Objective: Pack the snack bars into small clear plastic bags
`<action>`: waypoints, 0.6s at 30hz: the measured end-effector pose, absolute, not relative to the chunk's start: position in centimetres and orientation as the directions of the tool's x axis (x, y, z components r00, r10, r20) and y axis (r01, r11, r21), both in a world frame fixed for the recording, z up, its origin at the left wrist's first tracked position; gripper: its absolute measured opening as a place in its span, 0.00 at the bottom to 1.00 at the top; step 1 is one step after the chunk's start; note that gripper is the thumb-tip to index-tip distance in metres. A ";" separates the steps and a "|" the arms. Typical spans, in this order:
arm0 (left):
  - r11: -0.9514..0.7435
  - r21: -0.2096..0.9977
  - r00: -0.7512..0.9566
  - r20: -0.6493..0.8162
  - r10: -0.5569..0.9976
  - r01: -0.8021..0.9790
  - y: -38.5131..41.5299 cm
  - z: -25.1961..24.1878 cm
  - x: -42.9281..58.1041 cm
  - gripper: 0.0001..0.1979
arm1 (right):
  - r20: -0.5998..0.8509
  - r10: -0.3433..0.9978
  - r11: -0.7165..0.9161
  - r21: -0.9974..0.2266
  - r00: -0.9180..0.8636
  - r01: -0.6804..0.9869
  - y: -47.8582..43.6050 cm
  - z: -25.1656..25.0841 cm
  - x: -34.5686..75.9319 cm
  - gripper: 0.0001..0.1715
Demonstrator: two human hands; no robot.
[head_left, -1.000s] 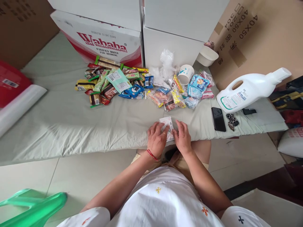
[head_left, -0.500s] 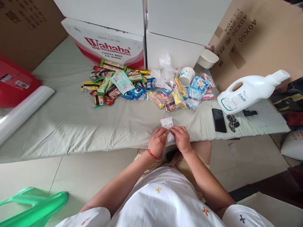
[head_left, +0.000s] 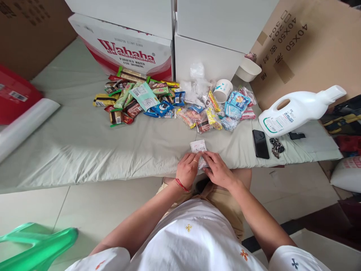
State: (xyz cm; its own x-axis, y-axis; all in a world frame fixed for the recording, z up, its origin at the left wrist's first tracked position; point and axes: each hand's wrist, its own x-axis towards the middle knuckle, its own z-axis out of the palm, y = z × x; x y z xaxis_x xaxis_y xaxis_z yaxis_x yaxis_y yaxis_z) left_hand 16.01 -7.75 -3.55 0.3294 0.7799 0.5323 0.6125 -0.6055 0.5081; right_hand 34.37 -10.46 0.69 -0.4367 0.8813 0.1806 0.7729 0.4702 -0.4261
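A small white printed sachet (head_left: 198, 145) lies near the front edge of the cloth-covered surface, its lower half a clear window over pale contents. My left hand (head_left: 187, 169) holds its left side, fingers curled and thumb on top; a ring and a red cord bracelet are on this hand. My right hand (head_left: 218, 170) is at the sachet's right side, its fingers stretched over the edge and its thumb apart, lower down. The fingertips of both hands meet across the sachet's middle and cover part of it.
Behind lie a pile of wrapped snack bars (head_left: 132, 94), mixed small packets (head_left: 203, 116) and a paper cup (head_left: 222, 90). To the right are a phone (head_left: 261, 144), keys (head_left: 277, 147) and a white detergent bottle (head_left: 296, 109). Cartons (head_left: 132, 52) stand at the back.
My right hand has loosened from a pinch: its fingers are straighter and its thumb has dropped lower, with the forearm further right. My left hand and the sachet hardly move.
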 end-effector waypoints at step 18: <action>-0.706 0.288 0.521 0.509 0.685 0.647 -10.8 -5.4 14.9 0.37 | 0.305 0.932 0.349 -0.622 -0.194 0.700 -9.4 -1.0 33.4 0.21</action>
